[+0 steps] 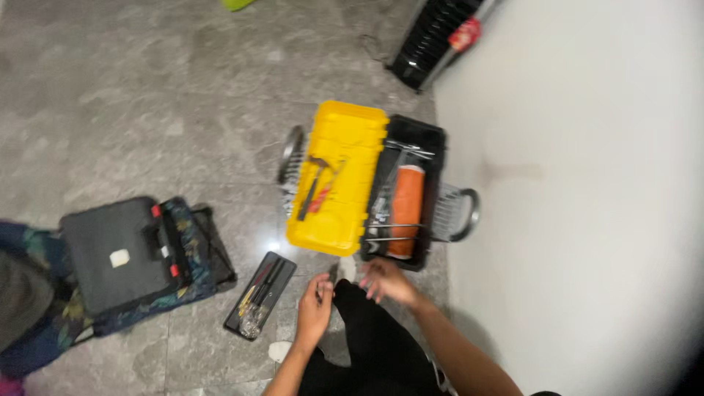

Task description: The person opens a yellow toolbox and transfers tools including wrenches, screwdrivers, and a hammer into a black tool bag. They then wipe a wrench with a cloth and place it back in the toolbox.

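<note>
An open toolbox lies on the grey floor: its yellow lid [341, 180] is flipped left with a hammer [314, 187] and a red-handled tool resting on it, and its black base [407, 191] holds an orange roll and metal tools. My left hand [314, 308] is closed around a small dark tool just below the lid's near corner. My right hand [385, 280] hovers with fingers spread at the near edge of the black base, holding nothing that I can make out. My dark-clothed knee sits between both hands.
A black tray [260, 295] of small tools lies left of my left hand. A dark grey case [117, 253] rests on patterned fabric further left. A wire rack [458, 213] pokes out beside the toolbox. A white wall [587, 183] runs along the right; a black appliance [433, 37] leans there.
</note>
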